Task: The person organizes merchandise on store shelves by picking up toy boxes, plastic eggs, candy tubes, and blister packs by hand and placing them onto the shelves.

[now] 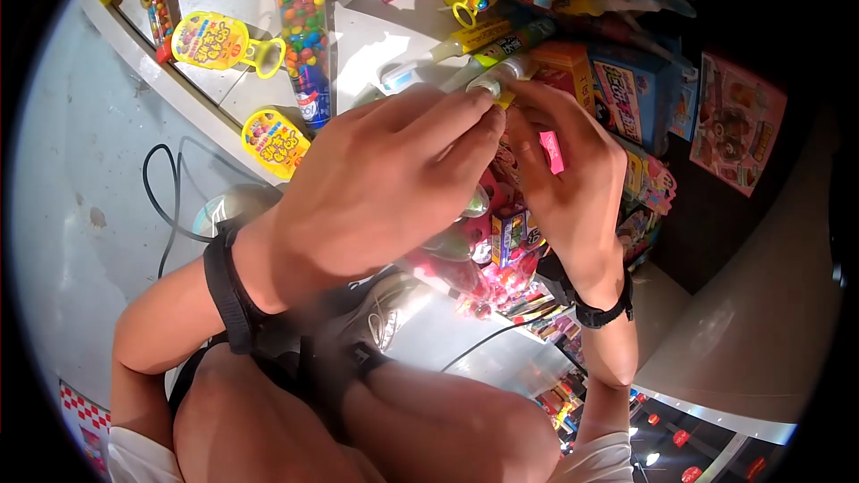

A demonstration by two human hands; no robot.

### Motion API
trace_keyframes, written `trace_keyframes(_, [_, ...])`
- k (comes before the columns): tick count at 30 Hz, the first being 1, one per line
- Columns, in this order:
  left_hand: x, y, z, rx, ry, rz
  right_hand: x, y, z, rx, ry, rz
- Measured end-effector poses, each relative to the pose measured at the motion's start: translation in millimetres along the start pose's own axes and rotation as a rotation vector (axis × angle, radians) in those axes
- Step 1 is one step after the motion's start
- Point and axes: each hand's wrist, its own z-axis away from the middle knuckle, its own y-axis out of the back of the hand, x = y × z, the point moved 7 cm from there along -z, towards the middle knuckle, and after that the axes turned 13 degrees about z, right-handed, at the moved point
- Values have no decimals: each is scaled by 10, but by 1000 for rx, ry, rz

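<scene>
My left hand point(385, 161) is closed in a pinch, its fingertips at a small whitish, see-through cap point(484, 87). Facing it, my right hand point(577, 170) curls its fingers around a small clear container point(513, 69) right beside that cap. Fingers cover much of both, so I cannot make out the container's full shape. A pink box point(552, 153) shows between the thumb and fingers of my right hand, apparently behind it. Just beyond my fingertips lie green and yellow candy tubes point(510, 43).
On the white shelf point(237, 94) are yellow ring-handled candy packs point(212, 39) and a clear bottle of colourful candy balls point(302, 31). Boxed sweets point(626, 94) stand at the right. A black cable point(159, 206) loops over the grey floor at left.
</scene>
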Motion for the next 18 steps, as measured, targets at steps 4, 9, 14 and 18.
trace_keyframes(4, [44, -14, 25, 50, -44, 11, -6, 73, 116, 40, -38, -9])
trace_keyframes(9, [-76, -74, 8, -42, 40, -101, 52, -36, 113, 4, -49, -29])
trace_keyframes(14, [-232, -278, 38, -357, 182, -275, 59, -168, 21, -48, 44, -19])
trace_keyframes(18, [-279, -350, 54, -402, 245, -243, -17, -169, -82, -51, 3, 67])
